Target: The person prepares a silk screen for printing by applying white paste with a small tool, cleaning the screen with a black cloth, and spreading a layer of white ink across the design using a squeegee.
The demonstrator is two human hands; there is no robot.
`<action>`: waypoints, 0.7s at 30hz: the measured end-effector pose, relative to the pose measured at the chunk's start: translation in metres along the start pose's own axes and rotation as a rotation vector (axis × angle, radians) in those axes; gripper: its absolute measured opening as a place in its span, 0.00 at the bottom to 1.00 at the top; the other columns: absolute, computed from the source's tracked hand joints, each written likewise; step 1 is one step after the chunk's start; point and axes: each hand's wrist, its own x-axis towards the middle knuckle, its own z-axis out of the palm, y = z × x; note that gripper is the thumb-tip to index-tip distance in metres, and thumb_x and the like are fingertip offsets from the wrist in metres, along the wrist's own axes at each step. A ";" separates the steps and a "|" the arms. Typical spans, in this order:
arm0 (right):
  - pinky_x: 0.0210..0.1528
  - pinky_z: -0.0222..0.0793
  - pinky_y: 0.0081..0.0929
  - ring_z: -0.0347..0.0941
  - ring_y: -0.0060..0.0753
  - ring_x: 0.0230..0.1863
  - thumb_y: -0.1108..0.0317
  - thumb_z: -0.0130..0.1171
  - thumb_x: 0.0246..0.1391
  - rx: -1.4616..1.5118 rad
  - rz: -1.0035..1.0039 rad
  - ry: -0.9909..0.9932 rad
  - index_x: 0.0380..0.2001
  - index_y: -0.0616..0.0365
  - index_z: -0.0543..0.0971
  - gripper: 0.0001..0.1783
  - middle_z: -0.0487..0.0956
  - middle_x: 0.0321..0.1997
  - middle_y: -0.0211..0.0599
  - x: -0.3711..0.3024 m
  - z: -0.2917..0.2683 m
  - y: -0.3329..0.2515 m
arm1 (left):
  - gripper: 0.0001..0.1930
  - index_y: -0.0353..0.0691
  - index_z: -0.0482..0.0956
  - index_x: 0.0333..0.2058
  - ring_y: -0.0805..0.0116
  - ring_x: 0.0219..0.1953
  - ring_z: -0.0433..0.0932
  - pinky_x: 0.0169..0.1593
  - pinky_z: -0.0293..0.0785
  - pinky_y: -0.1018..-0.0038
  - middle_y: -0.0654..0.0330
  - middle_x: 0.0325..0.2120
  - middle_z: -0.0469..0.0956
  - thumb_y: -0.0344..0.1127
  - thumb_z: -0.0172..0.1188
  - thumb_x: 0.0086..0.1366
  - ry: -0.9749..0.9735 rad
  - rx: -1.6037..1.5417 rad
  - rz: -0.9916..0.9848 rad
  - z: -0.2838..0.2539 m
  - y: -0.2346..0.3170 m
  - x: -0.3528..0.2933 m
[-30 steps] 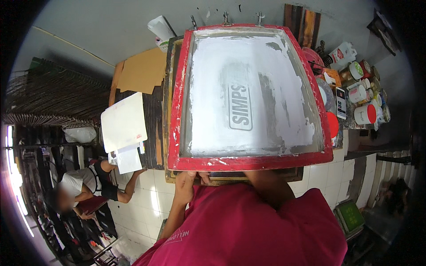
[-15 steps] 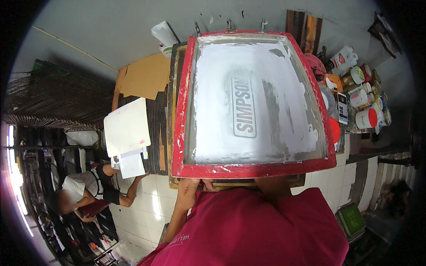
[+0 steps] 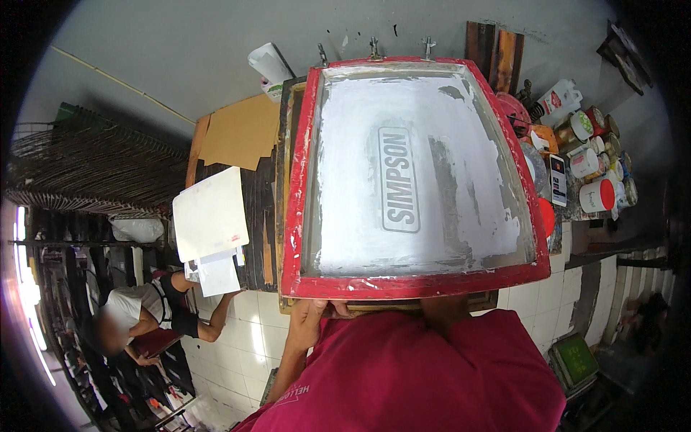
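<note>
A screen-printing frame [image 3: 416,288] with a worn red border lies in front of me. Its mesh [image 3: 353,180] is coated white and grey, with a boxed word stencilled in the middle. My left hand [image 3: 314,317] is at the frame's near edge, left of centre. Its fingers curl in under the border, partly covered by it, and what they hold cannot be made out. Only my right forearm [image 3: 444,308] shows below the near edge; the right hand is hidden beneath the frame. A second, brownish frame [image 3: 286,129] shows past the red one's left side.
On the left, brown cardboard [image 3: 237,133] and white sheets [image 3: 211,216] lie on a dark table. Several tubs and jars [image 3: 596,195], a phone [image 3: 558,180] and a white jug [image 3: 560,99] stand right. Metal clamps [image 3: 374,47] line the far edge. Another person [image 3: 140,313] sits at left.
The whole view has shifted slightly, so the frame and its surroundings appear a little lower. My left hand stays at the near edge and the right hand stays hidden.
</note>
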 end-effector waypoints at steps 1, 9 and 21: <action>0.64 0.63 0.43 0.72 0.40 0.56 0.47 0.50 0.64 -0.006 0.004 -0.001 0.55 0.54 0.74 0.26 0.76 0.57 0.40 0.001 0.000 0.001 | 0.23 0.32 0.78 0.35 0.70 0.33 0.77 0.39 0.73 0.73 0.59 0.29 0.80 0.47 0.43 0.76 -0.002 -0.003 0.000 -0.001 -0.002 -0.001; 0.64 0.63 0.43 0.72 0.40 0.56 0.46 0.50 0.64 0.012 0.001 0.004 0.54 0.54 0.75 0.26 0.76 0.57 0.40 0.007 -0.003 -0.002 | 0.23 0.32 0.79 0.34 0.69 0.32 0.77 0.37 0.73 0.73 0.59 0.30 0.80 0.45 0.42 0.76 -0.026 -0.085 -0.022 -0.003 -0.010 0.000; 0.64 0.63 0.43 0.72 0.40 0.56 0.46 0.49 0.64 -0.002 0.012 0.008 0.54 0.54 0.75 0.26 0.76 0.56 0.40 0.002 -0.003 0.000 | 0.26 0.31 0.79 0.35 0.69 0.31 0.77 0.38 0.72 0.73 0.60 0.29 0.80 0.49 0.43 0.76 0.078 0.054 -0.076 -0.009 -0.028 -0.010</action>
